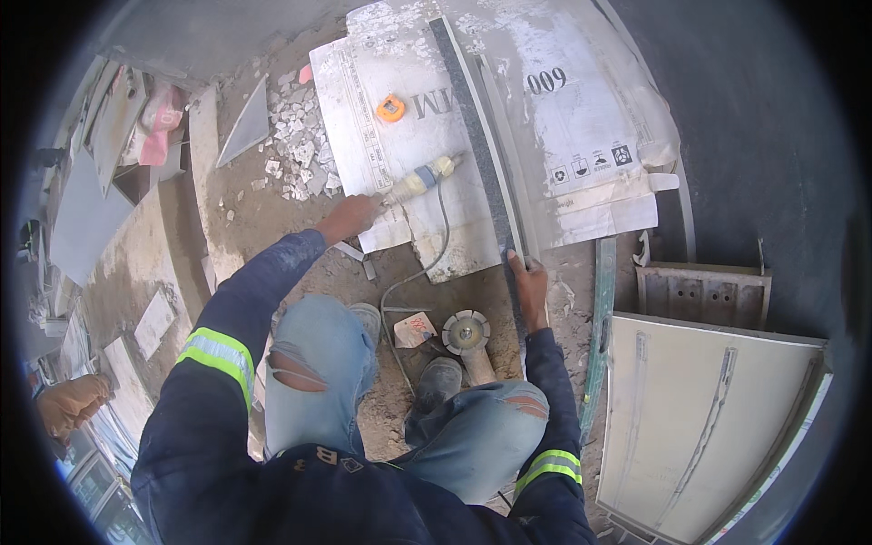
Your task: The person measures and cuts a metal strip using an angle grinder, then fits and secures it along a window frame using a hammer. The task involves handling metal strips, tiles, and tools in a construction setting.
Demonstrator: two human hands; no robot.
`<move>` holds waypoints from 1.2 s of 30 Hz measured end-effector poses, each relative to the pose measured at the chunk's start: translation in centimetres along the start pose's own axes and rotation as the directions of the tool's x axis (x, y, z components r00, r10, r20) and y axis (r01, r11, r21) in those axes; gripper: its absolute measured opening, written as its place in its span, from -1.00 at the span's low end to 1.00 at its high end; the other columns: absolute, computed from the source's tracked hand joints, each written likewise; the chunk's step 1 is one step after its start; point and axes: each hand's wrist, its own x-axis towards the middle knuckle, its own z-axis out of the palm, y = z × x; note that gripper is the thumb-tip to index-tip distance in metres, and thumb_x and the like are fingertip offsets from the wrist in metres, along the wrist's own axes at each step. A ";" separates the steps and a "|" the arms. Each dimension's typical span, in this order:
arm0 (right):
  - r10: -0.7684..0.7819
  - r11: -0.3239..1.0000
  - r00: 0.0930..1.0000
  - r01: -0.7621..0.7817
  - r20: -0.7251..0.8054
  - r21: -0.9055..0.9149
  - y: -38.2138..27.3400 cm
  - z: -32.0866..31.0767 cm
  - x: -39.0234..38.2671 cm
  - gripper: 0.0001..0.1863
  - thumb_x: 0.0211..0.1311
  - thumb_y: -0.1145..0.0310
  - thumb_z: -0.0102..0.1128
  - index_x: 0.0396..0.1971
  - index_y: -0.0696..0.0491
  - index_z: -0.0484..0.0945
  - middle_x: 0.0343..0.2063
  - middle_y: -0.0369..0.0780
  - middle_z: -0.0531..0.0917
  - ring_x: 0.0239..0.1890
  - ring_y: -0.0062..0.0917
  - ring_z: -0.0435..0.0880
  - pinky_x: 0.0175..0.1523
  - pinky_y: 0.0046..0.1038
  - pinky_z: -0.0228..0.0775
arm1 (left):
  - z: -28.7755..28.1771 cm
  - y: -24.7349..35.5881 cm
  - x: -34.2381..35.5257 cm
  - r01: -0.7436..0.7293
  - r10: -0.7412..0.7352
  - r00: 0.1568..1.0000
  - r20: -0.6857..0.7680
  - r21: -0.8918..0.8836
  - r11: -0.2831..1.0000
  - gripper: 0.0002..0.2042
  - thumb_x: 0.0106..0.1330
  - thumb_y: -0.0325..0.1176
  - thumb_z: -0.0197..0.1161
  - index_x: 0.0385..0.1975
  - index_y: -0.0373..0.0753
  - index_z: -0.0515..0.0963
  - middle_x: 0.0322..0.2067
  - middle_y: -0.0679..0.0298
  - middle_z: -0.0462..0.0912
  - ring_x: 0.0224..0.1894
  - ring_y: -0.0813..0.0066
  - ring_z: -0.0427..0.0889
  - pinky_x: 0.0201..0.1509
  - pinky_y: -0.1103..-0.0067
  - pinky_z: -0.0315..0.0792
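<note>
The left hand [356, 214] is closed round the near part of a pale power tool [416, 182], and the right hand [531, 291] is clamped on a long strip [481, 141], with the thumb at its left side and the fingers toward its right. The strip lies over the printed cardboard [354, 118], ahead of the person's knees; the tool is left of it, not touching it.

Working well here calls for a firm right hand that keeps the strip from rocking or sliding, and a left grip that controls the tool's weight. The cable [445, 218] hangs from the tool's far end and curls back toward the feet, so it is best kept clear of the working end. The second tool with a segmented disc [466, 333] sits close to the boot [436, 381], and deserves care when a foot shifts.

The strip's long axis runs away from the person, its far end leaning left and its near end by the right hand. The tool's axis slants across that, from the left hand up and right, its far end toward the strip. Which end does the cutting cannot be told.
</note>
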 end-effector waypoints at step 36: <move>-0.154 0.910 0.977 0.199 0.149 -0.363 19.0 -5.1 -23.5 -0.32 0.34 0.12 0.33 0.33 0.17 0.39 0.12 0.10 0.55 0.15 0.02 0.57 0.25 -0.08 0.45 | -17.1 7.2 -1.7 0.214 -0.131 0.892 0.433 -0.149 0.965 -0.58 0.45 -0.07 0.32 -0.52 -0.29 0.50 -0.75 0.28 0.46 -0.78 0.56 0.42 -0.71 0.58 0.26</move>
